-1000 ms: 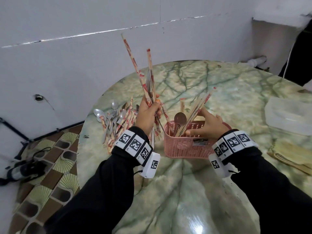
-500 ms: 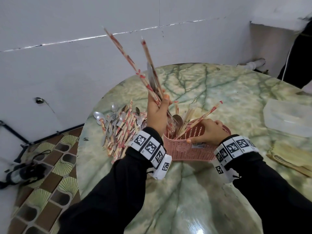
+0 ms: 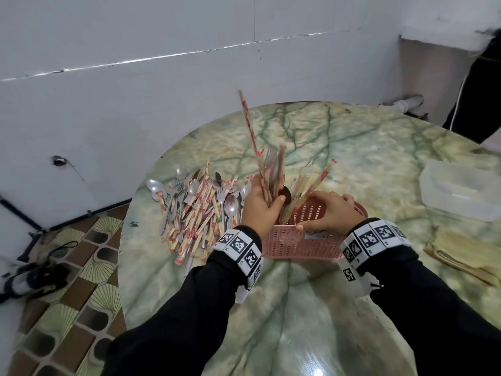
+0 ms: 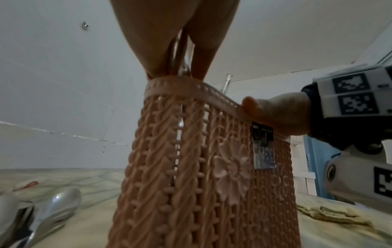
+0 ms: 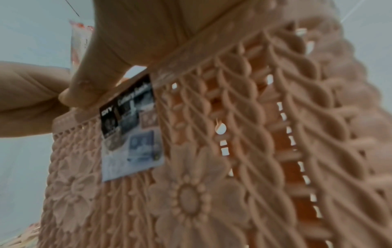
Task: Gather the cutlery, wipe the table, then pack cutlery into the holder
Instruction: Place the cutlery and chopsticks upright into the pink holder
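Our left hand (image 3: 260,204) grips a bundle of wrapped chopsticks (image 3: 267,169) over the pink plastic holder (image 3: 301,241) on the green marble worktop (image 3: 298,308). Our right hand (image 3: 326,213) clamps its lattice rim. We judge the thin, light sticks slippery in paper; hold low. More cutlery (image 3: 198,207) lies left.

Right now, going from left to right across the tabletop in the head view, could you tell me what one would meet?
Loose pile of spoons and wrapped chopsticks → left hand gripping a bundle of cutlery → pink holder → right hand → clear plastic container.
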